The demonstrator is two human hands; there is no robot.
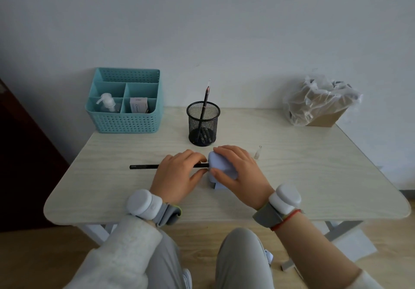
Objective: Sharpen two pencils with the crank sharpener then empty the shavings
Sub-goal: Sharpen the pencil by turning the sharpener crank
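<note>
My left hand [179, 173] pinches the pencil [143, 166] into the sharpener [221, 167] before the cup [203, 123]; my right hand [238, 169] clamps it. If my grip loosens, the sharpener may slide.

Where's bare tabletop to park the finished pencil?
Free: right side, between the small clear cap and the bag-lined cardboard bin; also the front-left corner below the black pencil. Crowded: centre, around both hands and the black mesh cup.
</note>
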